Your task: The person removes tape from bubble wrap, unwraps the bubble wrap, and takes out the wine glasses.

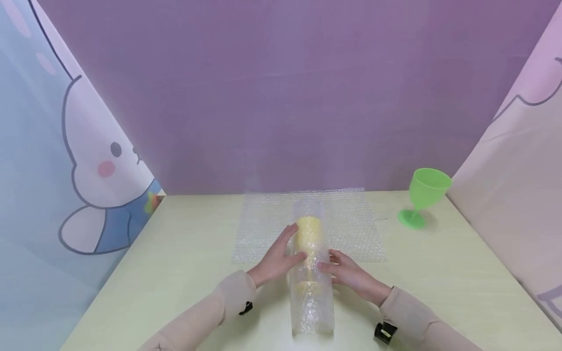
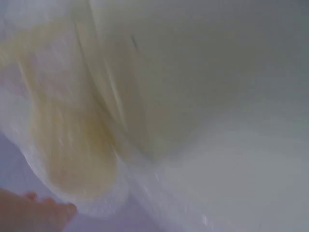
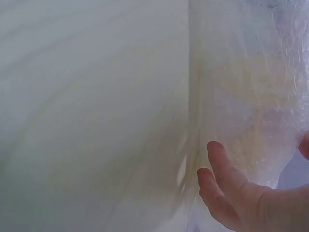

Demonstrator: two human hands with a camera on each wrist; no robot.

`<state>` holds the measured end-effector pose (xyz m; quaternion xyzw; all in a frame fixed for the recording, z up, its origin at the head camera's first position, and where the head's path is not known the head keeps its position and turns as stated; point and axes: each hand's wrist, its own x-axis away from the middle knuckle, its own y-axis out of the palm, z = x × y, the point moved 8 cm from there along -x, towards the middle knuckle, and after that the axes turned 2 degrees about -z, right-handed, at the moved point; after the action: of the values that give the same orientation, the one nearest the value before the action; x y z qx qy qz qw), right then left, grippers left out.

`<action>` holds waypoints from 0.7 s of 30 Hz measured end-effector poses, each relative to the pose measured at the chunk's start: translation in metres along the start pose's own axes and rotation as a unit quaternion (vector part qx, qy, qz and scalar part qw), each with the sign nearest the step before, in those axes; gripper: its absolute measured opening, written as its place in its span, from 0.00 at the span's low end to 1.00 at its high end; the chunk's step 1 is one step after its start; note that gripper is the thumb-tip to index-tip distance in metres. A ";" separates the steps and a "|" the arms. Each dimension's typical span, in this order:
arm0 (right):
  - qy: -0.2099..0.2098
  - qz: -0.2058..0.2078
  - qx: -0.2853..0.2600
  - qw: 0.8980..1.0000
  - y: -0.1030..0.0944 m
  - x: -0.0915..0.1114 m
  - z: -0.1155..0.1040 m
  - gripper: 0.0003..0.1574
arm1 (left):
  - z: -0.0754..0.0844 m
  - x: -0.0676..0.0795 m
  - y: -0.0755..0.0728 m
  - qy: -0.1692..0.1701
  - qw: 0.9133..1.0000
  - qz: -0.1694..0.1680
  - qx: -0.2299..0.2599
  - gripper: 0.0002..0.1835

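Note:
A yellow goblet [image 1: 309, 234] lies inside a long roll of bubble wrap [image 1: 312, 312], which points away from me on the table. Its bowl and foot show blurred through the clear layers. My left hand [image 1: 278, 258] lies along the roll's left side, fingers extended and thumb across the top. On the opposite side, my right hand [image 1: 353, 278] touches the roll with loosely bent, spread fingers. In the right wrist view, the right fingers [image 3: 227, 174] rest against the plastic. Only some left fingertips [image 2: 43, 212] show at the lower left of the left wrist view.
A flat sheet of bubble wrap [image 1: 263, 224] spreads under the roll's far end, towards the back wall. At the back right of the pale table [image 1: 184, 253] stands a green goblet [image 1: 426, 190]. Printed cloth walls [image 1: 101, 195] close in both sides.

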<state>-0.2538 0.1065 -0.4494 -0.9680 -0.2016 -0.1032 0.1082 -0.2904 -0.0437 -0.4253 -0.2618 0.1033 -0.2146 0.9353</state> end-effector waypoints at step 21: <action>-0.006 0.052 0.050 0.997 -0.008 0.005 -0.007 0.49 | 0.013 -0.019 0.009 0.121 0.971 -0.137 -0.153 0.43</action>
<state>-0.2533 0.1140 -0.4397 -0.9710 -0.1567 -0.0813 0.1609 -0.2998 -0.0220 -0.4175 -0.3856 0.2109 -0.3520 0.8264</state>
